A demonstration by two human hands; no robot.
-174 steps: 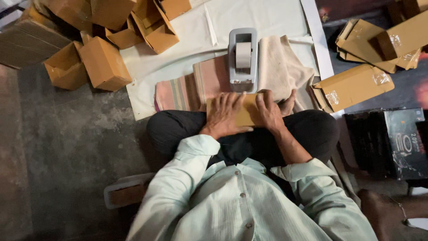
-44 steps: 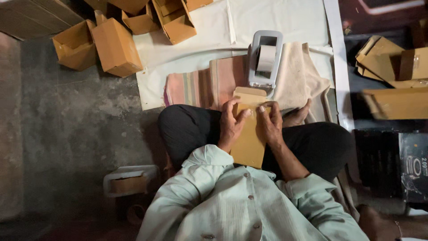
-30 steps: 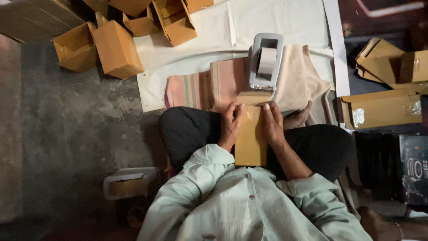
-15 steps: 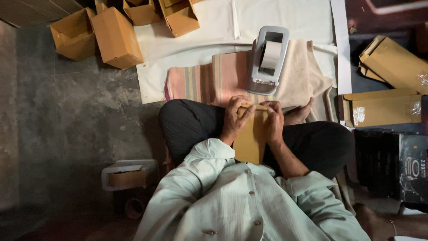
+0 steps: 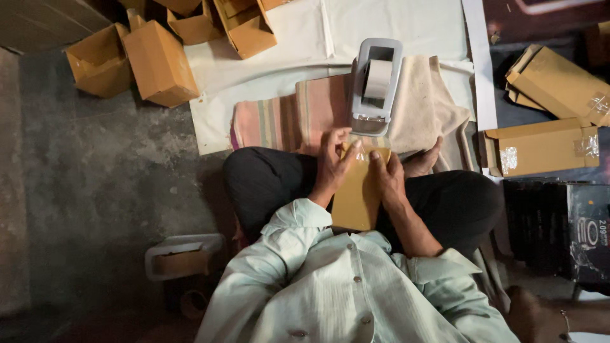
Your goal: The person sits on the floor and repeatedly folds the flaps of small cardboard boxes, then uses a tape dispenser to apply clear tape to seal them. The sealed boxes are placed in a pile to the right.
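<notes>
I sit cross-legged with a flat brown cardboard box (image 5: 356,200) standing on my lap. My left hand (image 5: 333,164) grips its upper left edge, the thumb pressing a strip of clear tape near the top. My right hand (image 5: 386,178) holds the upper right edge. A grey tape dispenser (image 5: 376,82) with a roll of clear tape stands just beyond the box, on a beige towel (image 5: 426,108).
A striped cloth (image 5: 279,121) and a white sheet (image 5: 279,70) cover the floor ahead. Several open cardboard boxes (image 5: 159,60) lie at the upper left. Taped flat boxes (image 5: 540,146) are stacked at the right. A small white tray (image 5: 181,254) sits at my left.
The box was turned from lying flat to standing lengthwise on my lap. My hands slid up to its top edge by the dispenser, and tape now lies under my left thumb.
</notes>
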